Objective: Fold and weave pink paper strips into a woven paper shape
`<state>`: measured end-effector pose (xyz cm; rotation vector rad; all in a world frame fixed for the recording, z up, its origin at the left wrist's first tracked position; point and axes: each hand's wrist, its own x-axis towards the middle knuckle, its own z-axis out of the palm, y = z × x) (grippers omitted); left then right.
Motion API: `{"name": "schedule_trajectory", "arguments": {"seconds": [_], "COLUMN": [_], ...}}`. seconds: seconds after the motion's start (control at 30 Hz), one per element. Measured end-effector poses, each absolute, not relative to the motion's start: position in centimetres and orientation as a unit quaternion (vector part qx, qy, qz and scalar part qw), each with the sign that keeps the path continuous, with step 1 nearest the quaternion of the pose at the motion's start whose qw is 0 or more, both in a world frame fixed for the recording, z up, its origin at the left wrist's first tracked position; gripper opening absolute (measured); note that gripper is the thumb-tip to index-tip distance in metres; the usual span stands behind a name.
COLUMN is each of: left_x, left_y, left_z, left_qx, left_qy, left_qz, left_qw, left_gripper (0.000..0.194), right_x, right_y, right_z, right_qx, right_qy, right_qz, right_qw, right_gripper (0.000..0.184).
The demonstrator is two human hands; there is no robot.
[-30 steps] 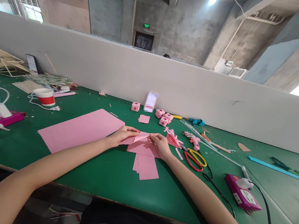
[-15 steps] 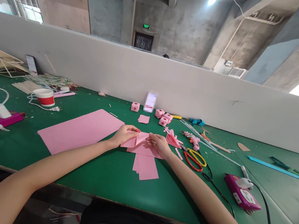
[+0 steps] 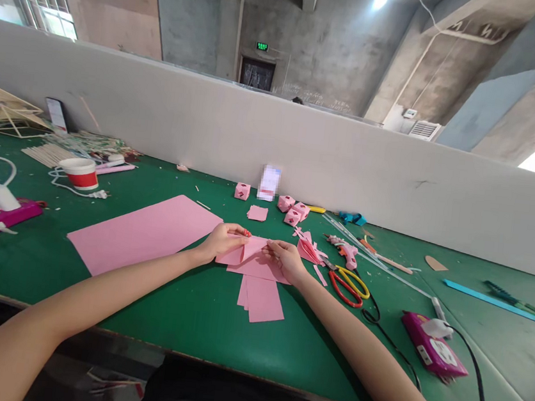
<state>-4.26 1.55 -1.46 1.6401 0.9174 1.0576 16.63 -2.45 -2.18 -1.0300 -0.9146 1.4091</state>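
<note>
Between my hands is a piece of pink paper (image 3: 255,249) with part of it curled over. My left hand (image 3: 224,242) pinches its left part, and my right hand (image 3: 286,258) grips the right edge with bent fingers. Beneath it lies another pink sheet (image 3: 259,270), partly covered by the paper and my right hand. Closer to me, a few smaller pink rectangles (image 3: 264,302) overlap one another. A large pink sheet (image 3: 143,231) rests on the table left of my left hand.
Beyond my hands are folded pink paper cubes (image 3: 242,191), a small pink stack (image 3: 257,213) and a propped phone (image 3: 269,183). Scissors (image 3: 352,286), a glue gun (image 3: 346,253) and a purple power strip (image 3: 434,348) lie right. A paper cup (image 3: 82,174) stands left on the green table (image 3: 176,319).
My left hand has shifted slightly right along the paper, and the curled part now looks more rounded. My right hand has barely moved and keeps its grip.
</note>
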Motion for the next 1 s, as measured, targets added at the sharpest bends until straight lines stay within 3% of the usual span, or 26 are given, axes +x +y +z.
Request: {"name": "schedule_trajectory", "arguments": {"seconds": [0.47, 1.0], "left_x": [-4.2, -4.6], "left_y": [1.5, 1.8], "left_z": [-1.7, -1.3], "left_qx": [0.677, 0.578], "left_qy": [0.363, 0.4], "left_qz": [0.428, 0.401], "left_qw": [0.477, 0.588], "left_gripper": [0.029, 0.033], "right_x": [16.9, 17.0], "right_y": [-2.1, -2.5], "right_z": [-3.0, -2.7], "right_qx": [-0.442, -0.409], "right_qy": [-0.426, -0.466], "right_qz": [0.575, 0.58], "right_qw": [0.541, 0.528], "right_gripper": [0.031, 0.036]}}
